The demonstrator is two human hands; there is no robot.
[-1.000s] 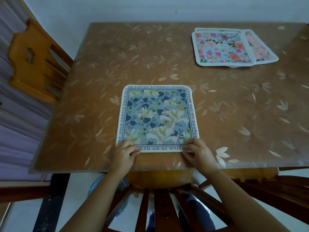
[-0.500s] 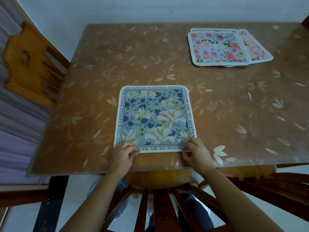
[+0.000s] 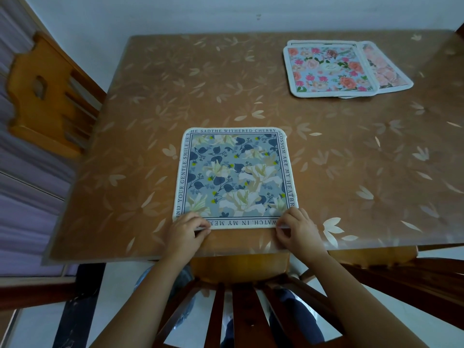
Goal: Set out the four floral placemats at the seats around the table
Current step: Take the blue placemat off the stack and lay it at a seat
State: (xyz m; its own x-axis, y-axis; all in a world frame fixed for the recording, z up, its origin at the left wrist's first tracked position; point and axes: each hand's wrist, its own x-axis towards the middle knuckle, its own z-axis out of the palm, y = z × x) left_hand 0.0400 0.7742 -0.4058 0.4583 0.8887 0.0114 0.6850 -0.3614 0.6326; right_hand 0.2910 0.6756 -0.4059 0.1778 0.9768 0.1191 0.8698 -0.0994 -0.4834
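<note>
A blue-grey floral placemat (image 3: 236,177) with a lettered border lies flat on the brown table (image 3: 351,172), close to the near edge. My left hand (image 3: 187,231) pinches its near left corner. My right hand (image 3: 296,228) pinches its near right corner. At the far right of the table lies a stack of placemats (image 3: 331,69), a pink rose one on top, with a paler pink one (image 3: 384,71) sticking out to the right from under it and another edge showing beneath.
A wooden chair (image 3: 45,96) stands at the table's left side. Another wooden chair back (image 3: 238,310) is right below me, pushed to the near edge. A white wall runs behind the table.
The blue placemat and both hands keep the same places on the table. Only my view has shifted slightly.
</note>
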